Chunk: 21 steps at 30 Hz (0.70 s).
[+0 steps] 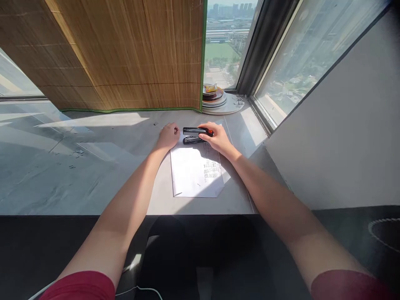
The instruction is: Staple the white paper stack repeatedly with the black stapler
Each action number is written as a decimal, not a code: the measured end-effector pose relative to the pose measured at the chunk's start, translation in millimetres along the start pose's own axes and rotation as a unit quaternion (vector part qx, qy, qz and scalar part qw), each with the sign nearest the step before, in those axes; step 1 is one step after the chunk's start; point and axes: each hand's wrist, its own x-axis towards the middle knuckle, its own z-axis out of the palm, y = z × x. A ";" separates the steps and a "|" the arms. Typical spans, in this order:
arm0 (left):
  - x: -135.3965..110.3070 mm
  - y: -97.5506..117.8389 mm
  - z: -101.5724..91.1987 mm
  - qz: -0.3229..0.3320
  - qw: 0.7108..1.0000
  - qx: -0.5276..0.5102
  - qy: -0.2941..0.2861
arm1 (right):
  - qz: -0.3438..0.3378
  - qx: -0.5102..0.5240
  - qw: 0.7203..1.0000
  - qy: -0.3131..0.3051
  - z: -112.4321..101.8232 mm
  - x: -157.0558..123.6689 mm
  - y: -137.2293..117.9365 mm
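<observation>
My right hand grips a black stapler with an orange-red mark near its rear end. Its upper and lower arms are apart at the front, pointing left. Beneath it lies a sheet of white paper, with rows of small staple-like marks on its right part. To the left of the stapler's front, at the paper's upper left corner, my left hand is closed with the fingers curled in. Whatever is between those fingers is too small or hidden to make out.
Loose staples are scattered on the marble-look ledge at left. A stack of plates stands by the window at the back, with a small yellow packet on top. A bamboo blind hangs behind; a white wall rises at right.
</observation>
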 end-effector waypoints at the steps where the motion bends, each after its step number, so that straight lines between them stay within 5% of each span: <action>1: 0.2 -0.3 0.4 0.005 1.000 -0.008 0.006 | 0.001 -0.004 1.000 0.002 0.1 0.3 0.6; 10: 2.5 1.6 -3.2 0.072 0.992 -0.092 0.047 | 0.031 0.017 0.999 0.001 2.3 2.4 7.2; 15: 1.4 1.7 -6.2 0.086 0.984 -0.147 0.045 | 0.025 0.049 0.994 0.092 -2.3 2.8 4.3; 21: -1.5 3.7 -11.6 0.094 0.974 -0.193 0.076 | 0.153 0.143 0.969 0.132 -5.5 2.8 4.7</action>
